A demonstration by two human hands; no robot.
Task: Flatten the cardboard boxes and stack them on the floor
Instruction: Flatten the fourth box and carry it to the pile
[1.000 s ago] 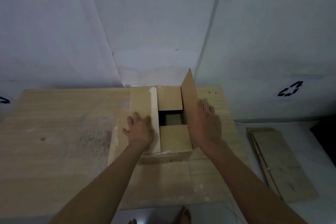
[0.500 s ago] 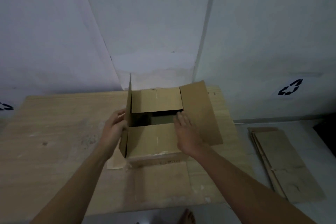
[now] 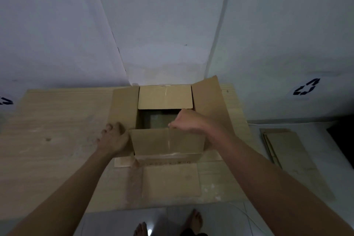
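While the right hand (image 3: 188, 121) pinches the near flap (image 3: 166, 141) and the left hand (image 3: 113, 138) presses flat on the left flap (image 3: 124, 107), the box (image 3: 165, 101) on the table (image 3: 57, 120) may slide or tear if pulled unevenly.

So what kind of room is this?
Probably a plain indoor sorting corner: bare white walls with a recycling symbol, a wooden table, and flattened cardboard on the tiled floor.

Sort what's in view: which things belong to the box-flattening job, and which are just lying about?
Job: open cardboard box, left hand, right hand, flattened boxes on floor.
Lying about: wooden table, white cable, recycling symbol on wall.
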